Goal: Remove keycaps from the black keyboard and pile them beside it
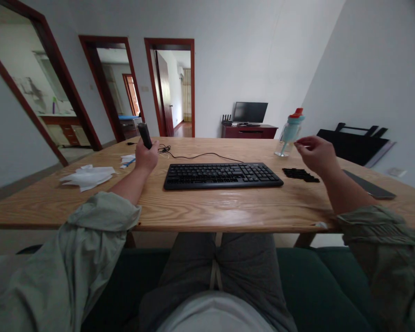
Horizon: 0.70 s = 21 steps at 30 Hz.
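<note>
My left hand point(147, 155) is wrapped round a black stick-shaped object point(145, 134), held upright above the left part of the table; its exact kind does not show. My right hand point(316, 152) is raised at the right, thumb and fingertips pinched together; anything between them is too small to make out. Just left of those fingertips stands a clear bottle point(286, 138) with a light-blue and red cap. Below my right hand lies a patch of small black pieces point(300, 174), resembling loose keycaps. A black keyboard point(223, 176) rests between my hands.
Crumpled white tissues point(88, 177) and a blue pen-like item point(129, 162) lie at the left of the wooden table point(210, 207). A thin black cable point(207, 155) runs behind the keyboard. A flat dark grey object point(370, 185) lies at the right, by my forearm.
</note>
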Available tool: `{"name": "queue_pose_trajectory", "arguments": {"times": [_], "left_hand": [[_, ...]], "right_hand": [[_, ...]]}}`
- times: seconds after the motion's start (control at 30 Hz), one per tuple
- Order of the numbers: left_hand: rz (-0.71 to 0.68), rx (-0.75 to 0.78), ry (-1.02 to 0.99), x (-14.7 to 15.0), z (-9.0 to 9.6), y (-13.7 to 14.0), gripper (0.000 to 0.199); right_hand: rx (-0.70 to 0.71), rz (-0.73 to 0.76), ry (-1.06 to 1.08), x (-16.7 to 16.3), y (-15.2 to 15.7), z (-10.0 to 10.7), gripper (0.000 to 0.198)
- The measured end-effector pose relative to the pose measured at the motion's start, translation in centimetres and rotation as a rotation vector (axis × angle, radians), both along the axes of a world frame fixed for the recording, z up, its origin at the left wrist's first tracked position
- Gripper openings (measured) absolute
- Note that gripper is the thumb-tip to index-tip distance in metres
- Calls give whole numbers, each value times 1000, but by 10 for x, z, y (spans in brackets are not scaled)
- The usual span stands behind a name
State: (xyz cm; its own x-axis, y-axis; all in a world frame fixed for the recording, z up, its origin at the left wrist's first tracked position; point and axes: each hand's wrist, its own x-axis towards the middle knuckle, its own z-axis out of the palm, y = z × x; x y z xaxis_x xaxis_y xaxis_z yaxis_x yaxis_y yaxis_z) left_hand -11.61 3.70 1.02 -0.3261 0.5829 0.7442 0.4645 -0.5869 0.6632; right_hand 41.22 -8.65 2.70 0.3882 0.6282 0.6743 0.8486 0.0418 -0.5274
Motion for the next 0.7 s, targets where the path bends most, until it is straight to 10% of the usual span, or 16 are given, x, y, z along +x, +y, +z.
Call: {"name": "queue_pose_trajectory", "arguments": {"times": [0.27,0.7], "left_hand": [[62,2,67,3,1,-6,17],[54,48,121,1,4,-14,19]], "right_hand": [[-245,-28,36,48,-32,-38,22],[-575,85,16,34,-36,-36,15]]}}
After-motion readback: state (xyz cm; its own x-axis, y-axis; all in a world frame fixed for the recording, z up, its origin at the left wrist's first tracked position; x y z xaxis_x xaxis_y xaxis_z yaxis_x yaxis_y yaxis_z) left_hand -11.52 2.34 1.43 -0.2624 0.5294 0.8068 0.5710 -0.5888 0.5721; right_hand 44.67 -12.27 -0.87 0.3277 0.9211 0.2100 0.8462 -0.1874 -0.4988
